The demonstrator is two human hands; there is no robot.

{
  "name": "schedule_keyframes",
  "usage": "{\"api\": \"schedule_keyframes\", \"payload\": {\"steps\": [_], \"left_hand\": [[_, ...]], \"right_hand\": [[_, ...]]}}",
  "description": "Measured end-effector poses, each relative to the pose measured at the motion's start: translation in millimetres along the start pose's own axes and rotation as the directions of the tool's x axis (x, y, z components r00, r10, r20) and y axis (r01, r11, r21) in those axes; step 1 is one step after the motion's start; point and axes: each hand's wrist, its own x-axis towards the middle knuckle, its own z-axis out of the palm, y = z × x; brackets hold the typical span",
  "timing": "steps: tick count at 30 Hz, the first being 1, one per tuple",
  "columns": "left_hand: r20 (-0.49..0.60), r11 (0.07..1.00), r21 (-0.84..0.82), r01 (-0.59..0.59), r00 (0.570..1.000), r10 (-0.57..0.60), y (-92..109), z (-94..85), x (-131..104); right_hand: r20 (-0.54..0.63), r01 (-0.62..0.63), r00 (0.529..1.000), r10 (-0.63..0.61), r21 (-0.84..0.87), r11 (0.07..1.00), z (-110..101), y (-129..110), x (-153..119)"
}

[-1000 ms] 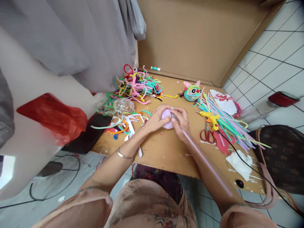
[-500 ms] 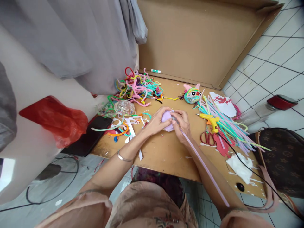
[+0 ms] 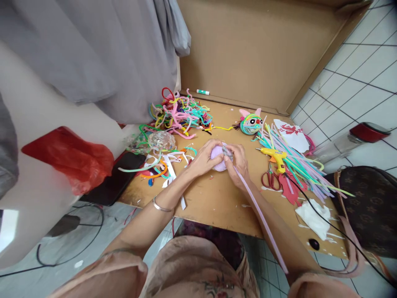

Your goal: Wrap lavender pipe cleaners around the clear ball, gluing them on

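Observation:
Between my hands is a ball [image 3: 218,164] wrapped in lilac pipe cleaner, with a greyish, shiny patch showing on its right side. My left hand [image 3: 205,160] grips it from the left, thumb across its front. On the right, my right hand [image 3: 237,163] has its fingers round the ball and its thumb pressed against it. A long lilac pipe cleaner [image 3: 262,217] runs from under my right hand down along the right forearm, its end loose. Both hands are just above the wooden table [image 3: 211,203].
Tangled pipe cleaners [image 3: 178,114] lie at the back left, near a clear plastic ball [image 3: 161,141]. Rightward are a decorated animal-faced ball [image 3: 250,124], a yellow glue gun [image 3: 274,155], red-handled scissors [image 3: 271,179], straight pipe cleaners [image 3: 297,159] and a brown bag [image 3: 366,207].
The right fingers have shifted a little, so more of the ball's greyish patch shows. The loose end of the lilac pipe cleaner has swung slightly left.

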Motion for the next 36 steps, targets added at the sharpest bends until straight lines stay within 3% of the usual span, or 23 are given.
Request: {"api": "schedule_keyframes", "payload": {"steps": [5, 16, 25, 36], "left_hand": [[0.004, 1.0, 0.018, 0.014, 1.0, -0.014, -1.4, -0.8, -0.3], [0.017, 0.999, 0.039, 0.027, 0.999, -0.027, 2.8, -2.6, -1.5], [0.024, 0.999, 0.037, -0.011, 1.0, 0.01, -1.4, 0.4, -2.6], [0.026, 1.0, 0.009, 0.013, 1.0, -0.013, 0.7, -0.9, -4.3]], "right_hand": [[-0.012, -0.045, 0.999, 0.046, 0.052, 0.998, -3.9, -5.7, 1.5], [0.097, 0.042, 0.994, -0.043, 0.008, 0.999, -8.9, -4.5, -8.3], [-0.021, -0.014, 1.0, 0.016, 0.047, 0.999, -4.0, -6.5, -7.6], [0.054, -0.141, 0.989, 0.137, 0.085, 0.986, -2.9, -13.1, -0.7]]}}
